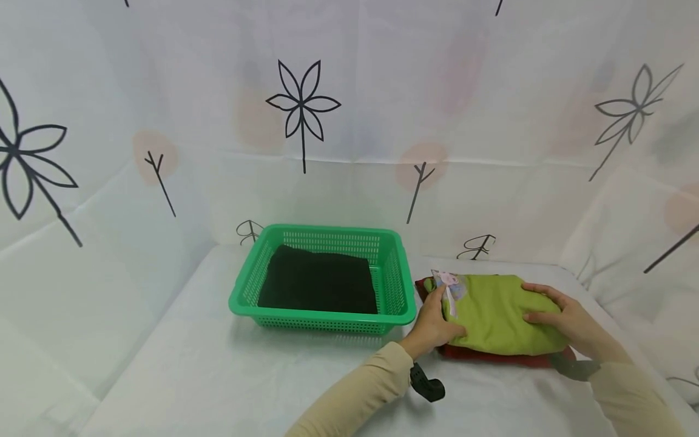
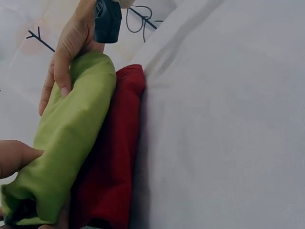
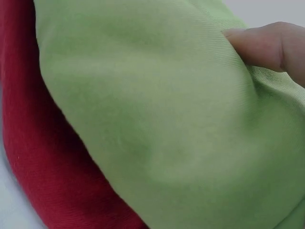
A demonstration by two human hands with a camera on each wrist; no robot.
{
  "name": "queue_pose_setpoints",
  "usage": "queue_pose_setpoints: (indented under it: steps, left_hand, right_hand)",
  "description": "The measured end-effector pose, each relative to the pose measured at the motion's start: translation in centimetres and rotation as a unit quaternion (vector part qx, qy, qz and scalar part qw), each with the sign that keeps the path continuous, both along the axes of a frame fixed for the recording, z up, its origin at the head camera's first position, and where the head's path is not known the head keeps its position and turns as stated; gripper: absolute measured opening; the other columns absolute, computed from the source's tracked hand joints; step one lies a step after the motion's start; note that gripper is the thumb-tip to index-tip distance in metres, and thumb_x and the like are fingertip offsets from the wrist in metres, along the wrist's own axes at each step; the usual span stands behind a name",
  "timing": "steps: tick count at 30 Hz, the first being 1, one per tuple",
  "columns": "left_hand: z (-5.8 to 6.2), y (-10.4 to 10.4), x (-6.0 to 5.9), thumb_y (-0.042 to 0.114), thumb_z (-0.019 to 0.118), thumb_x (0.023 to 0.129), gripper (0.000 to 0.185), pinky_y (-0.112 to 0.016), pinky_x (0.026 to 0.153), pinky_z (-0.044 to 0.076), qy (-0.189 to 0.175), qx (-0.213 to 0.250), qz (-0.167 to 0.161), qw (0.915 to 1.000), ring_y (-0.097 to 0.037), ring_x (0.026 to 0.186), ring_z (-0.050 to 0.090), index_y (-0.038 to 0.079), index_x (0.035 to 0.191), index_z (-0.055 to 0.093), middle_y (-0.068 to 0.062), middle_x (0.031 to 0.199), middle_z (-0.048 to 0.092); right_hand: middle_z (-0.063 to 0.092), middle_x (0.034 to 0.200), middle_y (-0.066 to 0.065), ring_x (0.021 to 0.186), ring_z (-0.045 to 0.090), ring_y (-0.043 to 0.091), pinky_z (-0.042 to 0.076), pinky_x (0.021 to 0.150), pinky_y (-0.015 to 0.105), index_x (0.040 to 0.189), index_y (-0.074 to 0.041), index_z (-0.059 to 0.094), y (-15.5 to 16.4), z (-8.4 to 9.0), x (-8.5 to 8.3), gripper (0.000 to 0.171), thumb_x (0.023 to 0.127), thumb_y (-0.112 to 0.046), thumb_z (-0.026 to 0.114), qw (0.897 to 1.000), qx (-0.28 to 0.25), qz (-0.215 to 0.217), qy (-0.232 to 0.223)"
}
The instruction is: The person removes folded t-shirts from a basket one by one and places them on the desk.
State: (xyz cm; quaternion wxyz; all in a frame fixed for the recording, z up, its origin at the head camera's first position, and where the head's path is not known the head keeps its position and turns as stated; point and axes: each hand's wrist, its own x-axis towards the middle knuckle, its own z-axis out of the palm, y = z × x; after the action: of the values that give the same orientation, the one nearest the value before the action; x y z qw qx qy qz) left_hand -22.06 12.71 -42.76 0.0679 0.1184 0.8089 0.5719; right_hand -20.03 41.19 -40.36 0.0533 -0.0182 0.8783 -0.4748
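Observation:
A folded green garment [image 1: 491, 315] with a pale print at its left end lies over a folded red garment [image 1: 499, 357] at the right of the table. My left hand [image 1: 434, 328] grips the green one's left end, thumb on top and fingertips [image 2: 50, 226] at its lower edge. At the other end my right hand [image 1: 573, 325] holds it, thumb on the upper face and fingers along the far edge. Close up in the right wrist view, that thumb [image 3: 267, 47] presses into the green fabric, and the red cloth shows beneath.
A green plastic basket [image 1: 327, 318] stands just left of the garments, with a folded black cloth [image 1: 319, 282] inside. Dark wrist gear [image 1: 427, 385] hangs below my left wrist. White sheeting with line-drawn flowers [image 1: 301, 103] rises behind and at both sides.

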Motion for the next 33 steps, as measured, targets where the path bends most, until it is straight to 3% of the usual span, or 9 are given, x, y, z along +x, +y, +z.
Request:
queue_pose_setpoints:
  steps: [4, 9, 11, 15, 19, 22, 25, 31, 33]
  left_hand:
    - [-0.2, 0.0, 0.0, 0.008, 0.087, 0.07, 0.093, -0.03, 0.098, 0.039, -0.006, -0.005, 0.004, 1.0, -0.018, 0.127, 0.042, 0.017, 0.148, 0.037, -0.002, 0.144, 0.04]
    - [-0.3, -0.1, 0.1, 0.009, 0.087, 0.07, 0.093, -0.031, 0.099, 0.04, -0.015, -0.005, 0.005, 0.9999, -0.02, 0.128, 0.042, 0.016, 0.148, 0.037, -0.004, 0.145, 0.04]
    - [-0.3, -0.2, 0.1, 0.009, 0.087, 0.07, 0.093, -0.032, 0.099, 0.04, -0.015, -0.005, 0.003, 0.9999, -0.021, 0.128, 0.042, 0.015, 0.148, 0.037, -0.005, 0.144, 0.04]
    - [-0.2, -0.3, 0.2, 0.009, 0.087, 0.07, 0.093, -0.032, 0.097, 0.041, -0.016, -0.004, 0.0, 0.9999, -0.021, 0.126, 0.043, 0.015, 0.147, 0.037, -0.005, 0.144, 0.04]
    - [-0.1, -0.4, 0.4, 0.01, 0.088, 0.069, 0.091, -0.031, 0.097, 0.041, -0.016, 0.0, 0.004, 0.9999, -0.02, 0.126, 0.044, 0.015, 0.146, 0.039, -0.004, 0.143, 0.041]
    - [0.0, -0.4, 0.5, 0.01, 0.088, 0.069, 0.09, -0.032, 0.098, 0.041, -0.009, -0.002, 0.009, 0.9999, -0.02, 0.126, 0.043, 0.015, 0.145, 0.041, -0.003, 0.143, 0.04]
    - [0.2, -0.5, 0.5, 0.012, 0.088, 0.069, 0.088, -0.031, 0.097, 0.041, -0.001, -0.014, 0.012, 0.9998, -0.021, 0.127, 0.042, 0.016, 0.144, 0.042, -0.003, 0.142, 0.038]
    - [0.5, -0.8, 0.4, 0.014, 0.083, 0.072, 0.083, -0.031, 0.093, 0.043, 0.009, -0.019, 0.01, 0.9997, -0.022, 0.128, 0.037, 0.015, 0.143, 0.041, -0.007, 0.143, 0.029]
    - [0.6, -0.9, 0.4, 0.013, 0.08, 0.074, 0.081, -0.032, 0.094, 0.042, 0.012, -0.008, 0.009, 0.9998, -0.022, 0.13, 0.034, 0.014, 0.144, 0.04, -0.008, 0.145, 0.027]
  right_hand:
    - [0.027, 0.14, 0.031, 0.066, 0.052, 0.009, 0.047, 0.045, 0.033, 0.147, -0.023, 0.036, 0.1, -0.3, 0.0, 0.069, 0.089, -0.028, 0.072, 1.0, 0.016, -0.002, 0.004]
    - [0.031, 0.138, 0.034, 0.051, 0.046, 0.012, 0.045, 0.04, 0.036, 0.148, -0.022, 0.035, 0.4, -0.7, 0.1, 0.071, 0.088, -0.03, 0.072, 1.0, 0.021, -0.005, -0.004]
    - [0.033, 0.135, 0.035, 0.039, 0.04, 0.02, 0.04, 0.032, 0.042, 0.147, -0.023, 0.035, 0.4, -0.7, 0.1, 0.071, 0.088, -0.03, 0.073, 1.0, 0.013, -0.01, -0.016]
    - [0.032, 0.135, 0.034, 0.038, 0.039, 0.021, 0.041, 0.033, 0.043, 0.146, -0.02, 0.035, 0.4, -0.7, 0.3, 0.071, 0.087, -0.031, 0.073, 1.0, 0.019, -0.01, -0.015]
    - [0.033, 0.142, 0.029, 0.081, 0.055, 0.023, 0.047, 0.057, 0.027, 0.146, -0.015, 0.038, 0.3, -0.6, 0.4, 0.069, 0.088, -0.033, 0.072, 0.997, 0.08, 0.002, 0.024]
    - [0.033, 0.146, 0.026, 0.119, 0.039, 0.028, 0.034, 0.075, 0.013, 0.146, -0.012, 0.04, 0.4, -0.6, 0.3, 0.069, 0.088, -0.036, 0.071, 0.992, 0.118, 0.004, 0.053]
    - [0.034, 0.147, 0.022, 0.125, 0.033, 0.039, 0.033, 0.076, 0.011, 0.145, -0.012, 0.041, 0.5, -0.7, 0.2, 0.07, 0.087, -0.036, 0.073, 0.991, 0.116, 0.004, 0.059]
    - [0.047, 0.133, -0.016, 0.116, 0.047, 0.026, 0.042, 0.076, 0.014, 0.143, -0.011, 0.044, 1.1, -0.8, 0.3, 0.066, 0.087, -0.034, 0.073, 0.99, 0.119, -0.001, 0.082]
    - [0.046, 0.127, -0.024, 0.113, 0.051, 0.026, 0.045, 0.075, 0.017, 0.142, -0.009, 0.044, 1.1, -0.7, 0.2, 0.064, 0.088, -0.031, 0.072, 0.991, 0.105, 0.002, 0.088]
